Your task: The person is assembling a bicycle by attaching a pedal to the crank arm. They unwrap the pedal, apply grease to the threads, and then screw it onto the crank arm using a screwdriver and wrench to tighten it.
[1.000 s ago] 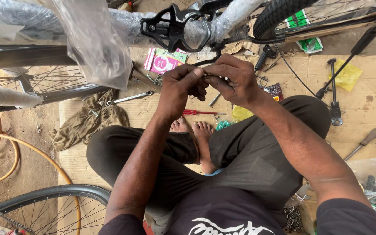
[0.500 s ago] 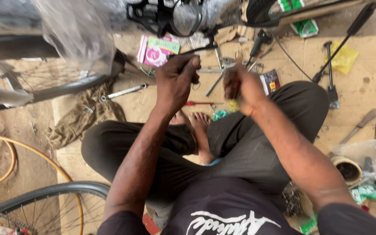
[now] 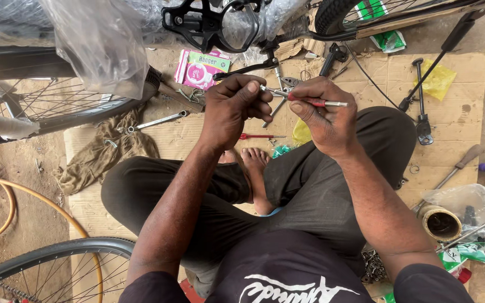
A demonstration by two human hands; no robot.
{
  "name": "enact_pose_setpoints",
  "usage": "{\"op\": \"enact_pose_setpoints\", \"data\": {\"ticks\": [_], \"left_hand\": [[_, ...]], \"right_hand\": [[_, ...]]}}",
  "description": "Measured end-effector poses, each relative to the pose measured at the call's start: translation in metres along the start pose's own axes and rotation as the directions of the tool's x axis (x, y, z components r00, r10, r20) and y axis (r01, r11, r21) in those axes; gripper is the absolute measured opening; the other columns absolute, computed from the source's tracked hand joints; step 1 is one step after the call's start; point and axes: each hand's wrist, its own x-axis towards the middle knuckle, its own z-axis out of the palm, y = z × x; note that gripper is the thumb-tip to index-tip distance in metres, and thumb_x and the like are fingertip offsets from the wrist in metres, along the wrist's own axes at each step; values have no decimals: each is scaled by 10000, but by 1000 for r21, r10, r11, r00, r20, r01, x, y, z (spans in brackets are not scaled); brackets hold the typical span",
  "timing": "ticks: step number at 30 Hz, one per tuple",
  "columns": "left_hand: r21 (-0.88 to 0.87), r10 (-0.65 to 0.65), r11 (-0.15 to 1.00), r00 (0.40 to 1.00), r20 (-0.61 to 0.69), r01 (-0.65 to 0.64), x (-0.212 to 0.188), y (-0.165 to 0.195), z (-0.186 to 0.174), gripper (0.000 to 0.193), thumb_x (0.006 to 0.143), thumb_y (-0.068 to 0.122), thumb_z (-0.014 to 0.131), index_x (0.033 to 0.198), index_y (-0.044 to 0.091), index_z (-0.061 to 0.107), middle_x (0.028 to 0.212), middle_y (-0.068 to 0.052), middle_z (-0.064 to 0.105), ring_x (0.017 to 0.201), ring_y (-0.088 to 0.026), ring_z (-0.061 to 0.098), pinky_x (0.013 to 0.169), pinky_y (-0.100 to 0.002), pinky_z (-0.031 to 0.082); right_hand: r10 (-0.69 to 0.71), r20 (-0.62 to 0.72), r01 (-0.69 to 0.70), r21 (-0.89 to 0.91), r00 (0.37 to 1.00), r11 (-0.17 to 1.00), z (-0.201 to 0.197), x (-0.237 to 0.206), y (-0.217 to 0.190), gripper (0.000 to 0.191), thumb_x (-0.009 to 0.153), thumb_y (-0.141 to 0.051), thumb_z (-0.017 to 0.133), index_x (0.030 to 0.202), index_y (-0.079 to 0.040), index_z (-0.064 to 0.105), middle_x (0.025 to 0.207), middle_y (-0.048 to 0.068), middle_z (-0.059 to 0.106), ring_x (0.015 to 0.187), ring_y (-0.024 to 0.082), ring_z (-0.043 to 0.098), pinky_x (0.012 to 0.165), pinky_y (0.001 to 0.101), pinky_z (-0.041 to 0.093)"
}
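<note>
I sit cross-legged on cardboard (image 3: 461, 118) under a plastic-wrapped bicycle frame. My right hand (image 3: 324, 115) grips a thin red-handled tool (image 3: 310, 102), held level in front of me. My left hand (image 3: 234, 106) pinches the tool's metal tip end between thumb and fingers. Just above both hands hangs a black bicycle pedal (image 3: 209, 22) on its crank. My bare feet (image 3: 251, 168) show below the hands.
A pink and green box (image 3: 200, 67), a spanner (image 3: 155, 120), a brown rag (image 3: 105, 148) and a red screwdriver (image 3: 259, 136) lie on the cardboard. Bicycle wheels stand at left (image 3: 40, 106) and bottom left (image 3: 46, 264). Tools, a round tin (image 3: 440, 223) and plastic bags lie at right.
Both hands have come together again on the red-handled tool, which is now held level between them. The view has shifted so the pedal sits lower.
</note>
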Motion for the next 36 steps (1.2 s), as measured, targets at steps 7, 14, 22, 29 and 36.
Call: {"op": "enact_pose_setpoints", "data": {"ticks": [7,14,22,29,36], "left_hand": [[-15,-1,1000,1000,5,1,0,0,1,240,1041,178,635,1125,-46,660,931,-152,725,777,-208,746,681,-399,672],[85,41,996,998,-48,-37,-1,-2,0,222,1034,145,639,1117,-59,668,902,-152,731,737,-203,745,656,-387,676],[97,61,994,996,-58,-55,-1,-8,-3,220,1027,125,647,1110,-77,671,875,-155,732,698,-198,736,618,-377,665],[108,97,990,994,-58,-91,-2,-10,-5,214,1018,130,665,1097,-69,662,871,-135,726,691,-199,730,613,-373,653],[185,255,953,964,-75,-238,4,-6,-5,253,1049,136,650,1190,-72,673,928,-125,725,768,-177,718,676,-338,633]], "right_hand": [[-32,8,32,-15,999,999,3,5,0,138,1037,-40,725,1152,-9,656,1107,92,694,1015,108,667,922,254,566],[-217,58,224,-210,975,952,11,6,9,155,1030,-53,729,1150,-10,640,1095,113,700,990,166,709,848,282,617],[-480,205,518,-455,853,725,12,5,17,184,1038,-8,719,1162,25,587,1067,163,681,927,235,723,719,297,605],[501,50,-397,679,864,617,27,-9,28,138,983,-52,731,1095,-10,662,919,128,717,689,141,626,543,270,492],[459,135,-380,779,878,499,36,0,20,245,996,-61,694,1225,-19,616,1067,107,682,892,179,653,778,337,544]]}}
